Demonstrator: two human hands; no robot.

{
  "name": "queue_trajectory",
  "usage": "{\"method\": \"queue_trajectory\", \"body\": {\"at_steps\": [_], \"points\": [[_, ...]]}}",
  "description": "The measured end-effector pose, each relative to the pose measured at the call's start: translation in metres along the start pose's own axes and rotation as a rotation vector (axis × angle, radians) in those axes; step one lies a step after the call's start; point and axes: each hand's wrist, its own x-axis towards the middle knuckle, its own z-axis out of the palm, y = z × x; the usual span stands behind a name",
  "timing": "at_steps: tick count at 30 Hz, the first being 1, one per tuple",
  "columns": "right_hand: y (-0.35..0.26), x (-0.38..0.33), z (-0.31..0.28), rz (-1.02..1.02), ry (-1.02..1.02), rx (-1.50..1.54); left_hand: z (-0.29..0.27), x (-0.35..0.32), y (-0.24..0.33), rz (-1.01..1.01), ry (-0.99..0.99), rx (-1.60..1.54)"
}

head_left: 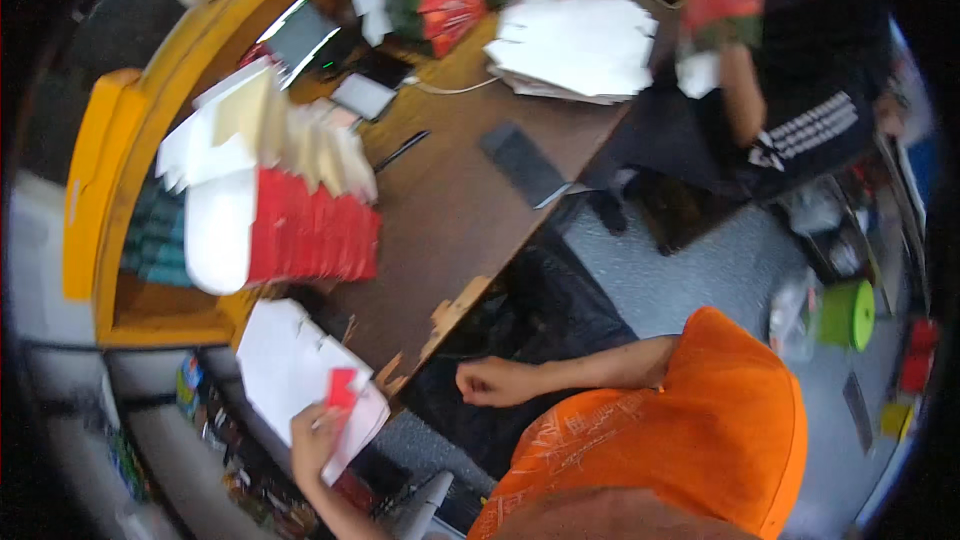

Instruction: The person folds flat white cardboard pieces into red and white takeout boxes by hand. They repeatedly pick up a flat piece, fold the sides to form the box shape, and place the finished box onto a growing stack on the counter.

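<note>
My left hand (315, 435) is at the near left, its fingers closed at the edge of a white card sheet (300, 370) that has a red patch beside my fingertips. The sheet lies at the table's near left corner, seemingly with others under it. My right hand (495, 382) is in front of the table edge, over a black plastic bag (540, 310). Its fingers are curled in, and nothing shows in them. Beyond my left hand stands a tall stack of folded red and white cartons (315, 230).
A brown table (440, 210) with a chipped near edge holds a dark phone (520, 162), a pen (402, 150) and a pile of white card sheets (575, 45). At the far right a person in dark clothes (800, 90) holds a red and green carton (722, 5). A green bin (846, 315) stands right.
</note>
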Motion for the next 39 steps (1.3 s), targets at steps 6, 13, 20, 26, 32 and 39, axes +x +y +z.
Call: {"method": "queue_trajectory", "body": {"at_steps": [6, 13, 20, 26, 32, 39], "points": [[0.005, -0.048, 0.006, 0.202, -0.147, 0.079, -0.028, -0.040, 0.065, 0.225, 1.153, 0.441], [-0.059, -0.036, 0.052, 0.231, -0.041, 0.593, 0.154, -0.041, 0.106, -0.205, 0.378, -0.812], [-0.001, -0.069, -0.008, 0.522, 0.037, 0.299, 0.248, -0.033, 0.102, -0.645, -0.198, -1.140], [0.023, -0.078, -0.044, 0.399, 0.079, -0.112, 0.283, 0.029, 0.086, -0.606, -0.392, -0.985], [0.041, -0.080, -0.071, 0.325, 0.233, -0.351, 0.317, 0.062, 0.082, -0.563, -0.345, -1.089], [0.054, -0.077, -0.105, 0.579, 0.358, -0.410, 0.359, 0.075, 0.061, -0.471, -0.117, -1.427]]}}
